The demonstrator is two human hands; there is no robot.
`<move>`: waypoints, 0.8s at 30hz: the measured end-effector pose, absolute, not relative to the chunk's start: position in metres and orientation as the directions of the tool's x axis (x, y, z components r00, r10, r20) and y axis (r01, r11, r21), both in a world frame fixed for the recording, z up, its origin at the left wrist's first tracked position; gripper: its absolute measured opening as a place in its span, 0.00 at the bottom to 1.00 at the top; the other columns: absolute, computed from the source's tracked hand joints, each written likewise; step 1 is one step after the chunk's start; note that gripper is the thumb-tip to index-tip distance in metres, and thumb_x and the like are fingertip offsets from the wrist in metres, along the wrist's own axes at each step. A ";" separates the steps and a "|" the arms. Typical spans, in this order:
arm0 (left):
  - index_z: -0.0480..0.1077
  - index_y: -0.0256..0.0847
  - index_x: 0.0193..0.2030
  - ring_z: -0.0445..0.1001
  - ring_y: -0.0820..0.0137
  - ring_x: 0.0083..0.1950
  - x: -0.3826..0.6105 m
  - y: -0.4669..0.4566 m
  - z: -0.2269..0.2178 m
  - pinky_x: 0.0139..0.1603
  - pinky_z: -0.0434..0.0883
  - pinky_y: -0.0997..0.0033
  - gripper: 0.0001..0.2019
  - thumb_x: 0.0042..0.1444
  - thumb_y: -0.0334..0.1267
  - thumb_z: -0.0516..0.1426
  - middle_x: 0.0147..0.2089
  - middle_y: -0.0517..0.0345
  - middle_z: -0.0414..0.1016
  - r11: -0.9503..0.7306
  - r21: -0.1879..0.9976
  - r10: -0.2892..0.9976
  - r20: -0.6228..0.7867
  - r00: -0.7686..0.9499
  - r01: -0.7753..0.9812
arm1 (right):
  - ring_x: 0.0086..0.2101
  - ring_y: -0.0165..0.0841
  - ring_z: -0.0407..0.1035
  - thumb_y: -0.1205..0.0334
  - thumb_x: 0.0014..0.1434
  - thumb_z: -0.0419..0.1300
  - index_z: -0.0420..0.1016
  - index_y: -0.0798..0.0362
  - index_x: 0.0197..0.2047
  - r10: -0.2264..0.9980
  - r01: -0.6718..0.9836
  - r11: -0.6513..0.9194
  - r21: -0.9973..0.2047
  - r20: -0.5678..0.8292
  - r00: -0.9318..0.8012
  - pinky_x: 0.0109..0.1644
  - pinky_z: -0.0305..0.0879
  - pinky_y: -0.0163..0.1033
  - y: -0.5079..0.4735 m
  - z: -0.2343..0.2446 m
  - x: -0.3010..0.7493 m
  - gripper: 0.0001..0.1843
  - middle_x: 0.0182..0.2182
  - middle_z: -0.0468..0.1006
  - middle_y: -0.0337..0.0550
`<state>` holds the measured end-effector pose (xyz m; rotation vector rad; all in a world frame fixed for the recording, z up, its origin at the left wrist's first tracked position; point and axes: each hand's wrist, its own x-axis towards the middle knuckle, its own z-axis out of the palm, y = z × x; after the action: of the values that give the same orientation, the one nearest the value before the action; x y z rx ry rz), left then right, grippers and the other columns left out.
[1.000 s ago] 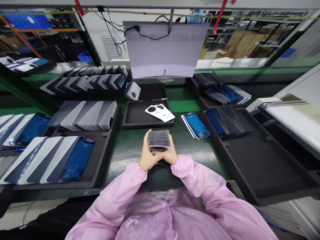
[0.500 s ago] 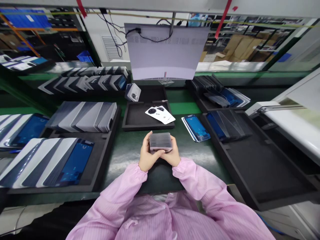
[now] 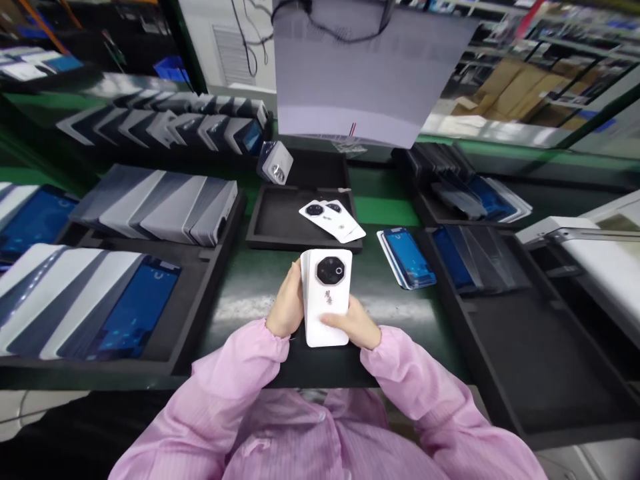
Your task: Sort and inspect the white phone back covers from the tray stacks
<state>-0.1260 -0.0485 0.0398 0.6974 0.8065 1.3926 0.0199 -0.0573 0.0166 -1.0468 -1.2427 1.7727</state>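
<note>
Between my hands is a stack of white phone-back panels [image 3: 327, 327], its top face showing a dark round camera area and small dark lettering. My left hand [image 3: 289, 303] is closed along the stack's left edge. With the thumb lying across the top panel, my right hand [image 3: 357, 323] grips the lower right side; its other fingers are hidden underneath. Just beyond the stack, a few loose white phone-back panels [image 3: 333, 220] lie overlapped on a black foam tray [image 3: 270, 237]. Right of my hands, a small pile of blue-faced phone panels [image 3: 407, 257] rests on the dark green bench.
On the left, a black tray [image 3: 190, 333] holds rows of grey, white and blue panels [image 3: 145, 200]. Another black tray [image 3: 545, 373] stands on the right with dark and blue sheets [image 3: 475, 257]. A large grey screen back [image 3: 360, 80] rises behind the bench.
The stack, seen edge-on before, now stands tilted with its white camera face toward me. My right thumb has moved onto that face. The head view has dipped lower.
</note>
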 end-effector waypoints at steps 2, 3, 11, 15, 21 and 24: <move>0.66 0.42 0.56 0.62 0.60 0.65 -0.127 -0.052 0.045 0.64 0.61 0.57 0.23 0.63 0.54 0.45 0.62 0.52 0.68 0.132 0.730 0.991 -0.110 0.075 -0.670 | 0.37 0.37 0.76 0.60 0.41 0.73 0.74 0.55 0.44 0.869 -0.160 -0.345 -0.925 -0.250 -0.426 0.42 0.75 0.44 -0.060 0.020 0.020 0.25 0.39 0.81 0.46; 0.66 0.42 0.56 0.61 0.60 0.66 -0.128 -0.052 0.048 0.64 0.61 0.57 0.22 0.64 0.51 0.46 0.62 0.53 0.67 0.150 0.703 0.988 -0.124 0.088 -0.696 | 0.36 0.37 0.76 0.61 0.41 0.73 0.75 0.55 0.43 0.863 -0.180 -0.371 -0.911 -0.266 -0.429 0.42 0.75 0.43 -0.061 0.021 0.021 0.25 0.38 0.81 0.45; 0.65 0.44 0.60 0.63 0.60 0.65 -0.132 -0.055 0.051 0.64 0.62 0.56 0.20 0.60 0.36 0.53 0.61 0.57 0.69 0.259 0.673 0.963 -0.230 0.137 -0.693 | 0.35 0.35 0.75 0.62 0.46 0.71 0.76 0.53 0.42 0.841 -0.158 -0.391 -0.907 -0.282 -0.462 0.40 0.75 0.41 -0.066 0.030 0.025 0.19 0.38 0.81 0.43; 0.63 0.43 0.60 0.66 0.60 0.62 -0.132 -0.054 0.054 0.62 0.65 0.57 0.21 0.60 0.34 0.53 0.55 0.55 0.74 0.288 0.689 0.955 -0.253 0.151 -0.666 | 0.36 0.36 0.75 0.60 0.47 0.71 0.75 0.53 0.42 0.830 -0.121 -0.391 -0.913 -0.293 -0.474 0.41 0.74 0.43 -0.065 0.034 0.027 0.19 0.38 0.80 0.43; 0.64 0.44 0.60 0.68 0.58 0.61 -0.134 -0.052 0.053 0.61 0.66 0.55 0.22 0.58 0.35 0.56 0.54 0.54 0.74 0.317 0.706 0.948 -0.263 0.182 -0.634 | 0.35 0.35 0.75 0.61 0.47 0.70 0.75 0.53 0.42 0.800 -0.160 -0.463 -0.872 -0.333 -0.499 0.39 0.75 0.42 -0.062 0.035 0.027 0.18 0.37 0.80 0.41; 0.62 0.45 0.61 0.69 0.56 0.60 -0.136 -0.053 0.053 0.59 0.67 0.53 0.25 0.56 0.35 0.58 0.52 0.53 0.75 0.324 0.707 0.946 -0.254 0.201 -0.629 | 0.34 0.34 0.75 0.62 0.47 0.70 0.76 0.52 0.42 0.787 -0.198 -0.483 -0.853 -0.323 -0.525 0.38 0.75 0.40 -0.061 0.038 0.028 0.17 0.36 0.80 0.41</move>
<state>-0.1361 -0.0528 0.0531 0.5117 0.7465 1.1688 0.0282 -0.0611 0.0381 -0.9742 -1.0475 2.0465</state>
